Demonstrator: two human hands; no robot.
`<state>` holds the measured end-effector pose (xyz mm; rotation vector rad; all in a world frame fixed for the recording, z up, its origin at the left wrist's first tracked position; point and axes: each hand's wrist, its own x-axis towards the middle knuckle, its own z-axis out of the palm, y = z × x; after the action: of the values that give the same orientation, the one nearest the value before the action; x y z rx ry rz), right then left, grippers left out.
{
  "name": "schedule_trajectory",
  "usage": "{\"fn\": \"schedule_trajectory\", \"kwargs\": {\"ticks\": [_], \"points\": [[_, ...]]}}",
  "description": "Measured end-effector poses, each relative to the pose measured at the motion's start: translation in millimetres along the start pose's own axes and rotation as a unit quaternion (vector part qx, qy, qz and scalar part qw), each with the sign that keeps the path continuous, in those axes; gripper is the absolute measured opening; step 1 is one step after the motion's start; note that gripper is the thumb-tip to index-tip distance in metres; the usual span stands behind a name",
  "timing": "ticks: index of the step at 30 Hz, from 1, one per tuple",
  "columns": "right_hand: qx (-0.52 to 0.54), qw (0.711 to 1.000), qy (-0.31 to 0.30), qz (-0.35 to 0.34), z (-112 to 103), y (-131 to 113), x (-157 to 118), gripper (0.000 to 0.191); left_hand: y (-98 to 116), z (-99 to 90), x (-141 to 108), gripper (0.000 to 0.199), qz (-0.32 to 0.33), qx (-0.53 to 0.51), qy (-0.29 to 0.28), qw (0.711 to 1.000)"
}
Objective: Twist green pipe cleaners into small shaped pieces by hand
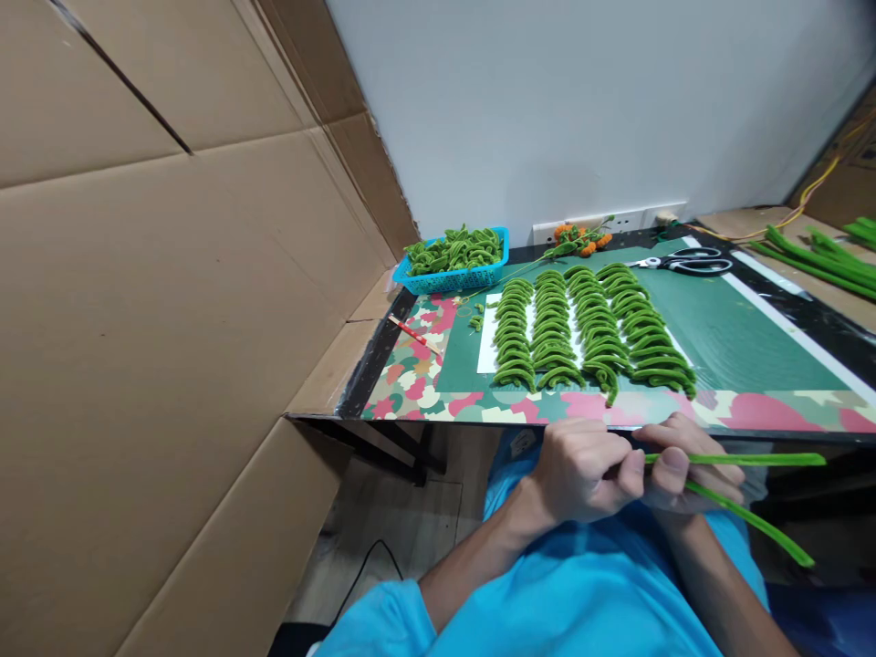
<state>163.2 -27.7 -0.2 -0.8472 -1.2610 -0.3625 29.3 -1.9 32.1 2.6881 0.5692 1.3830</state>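
Both my hands are closed and meet just below the table's front edge, over my lap. My left hand (589, 465) has its fingers curled, pinching the near end of a green pipe cleaner (759, 460). My right hand (688, 470) grips the same pipe cleaner, which sticks out to the right in two lengths, one straight and one bent downward. Whether these are one folded stem or two is hidden inside the fingers. Beyond the hands, rows of curved green pipe-cleaner pieces (602, 338) lie in several columns on a white sheet (487, 342).
A blue basket (455, 278) heaped with green pieces stands at the back left. Scissors (684, 263), an orange flower stem (578, 239) and a red-wrapped stick (414, 335) lie on the table. Long green pipe cleaners (814, 260) rest at right. Cardboard (171, 319) walls the left side.
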Motion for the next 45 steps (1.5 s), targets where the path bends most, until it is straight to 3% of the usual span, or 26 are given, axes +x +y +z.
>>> {"fn": "schedule_trajectory", "kwargs": {"ticks": [11, 18, 23, 29, 42, 45], "points": [[-0.015, 1.0, 0.009, -0.003, 0.6, 0.1, 1.7, 0.023, -2.8, 2.5, -5.1, 0.047, 0.003, 0.027, -0.047, 0.999], [-0.029, 1.0, -0.005, -0.003, -2.0, -1.8, 1.6, 0.024, -1.4, -0.7, -1.3, 0.045, -0.004, -0.004, -0.01, 1.0], [-0.033, 0.999, 0.003, -0.024, -0.1, -1.8, 4.2, 0.023, -0.8, -1.6, -0.4, 0.043, 0.01, 0.008, -0.03, 0.999], [-0.045, 0.998, -0.012, -0.047, 0.0, -4.5, 11.7, 0.023, -1.9, 0.1, -2.8, 0.043, 0.028, -0.01, 0.017, 0.999], [-0.042, 0.996, -0.008, -0.083, 0.3, 4.1, 3.6, 0.025, -10.6, 9.5, -26.1, 0.034, 0.095, 0.076, -0.035, 0.992], [-0.05, 0.996, -0.007, -0.08, 0.2, 3.6, 2.9, 0.025, -8.7, 6.6, -22.9, 0.033, 0.091, 0.058, -0.014, 0.994]]}}
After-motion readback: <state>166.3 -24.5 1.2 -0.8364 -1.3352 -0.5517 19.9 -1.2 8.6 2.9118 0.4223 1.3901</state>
